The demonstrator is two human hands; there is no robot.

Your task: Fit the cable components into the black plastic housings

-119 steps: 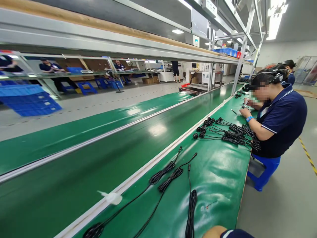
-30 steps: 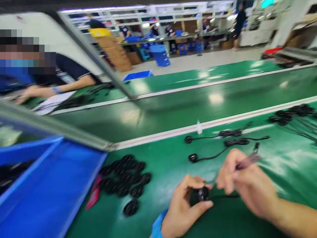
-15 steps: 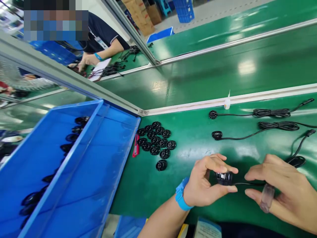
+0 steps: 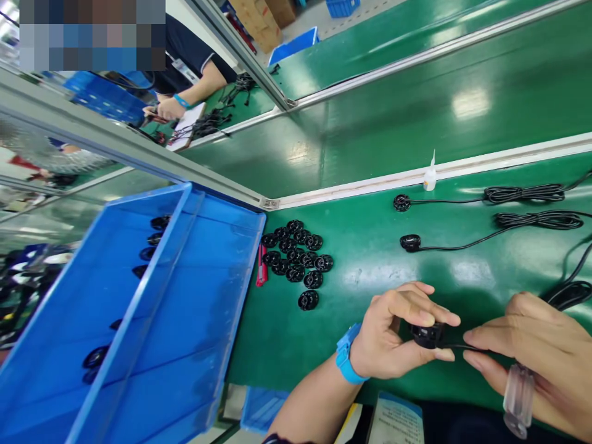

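My left hand [image 4: 398, 336], with a blue wristband, pinches a small round black part [image 4: 428, 334] low on the green bench. A thin black cable runs right from that part to my right hand [image 4: 531, 354], whose fingers close around the cable; a clear plastic tube [image 4: 517, 401] sticks out below that hand. A pile of several black round discs [image 4: 298, 262] lies left of my hands, one disc a little apart from it.
A large blue tray [image 4: 152, 320] with black parts fills the left. Two cabled parts [image 4: 411, 242] and coiled cables [image 4: 525, 194] lie at right, with a small glue bottle [image 4: 430, 177] by the white rail. A red cutter [image 4: 261, 273] lies by the tray. A co-worker's hand [image 4: 169, 110] works far left.
The view swung from the long conveyor down to my bench. In the last half second it shifted slightly; my hands keep the black part and cable, the right hand a little lower.
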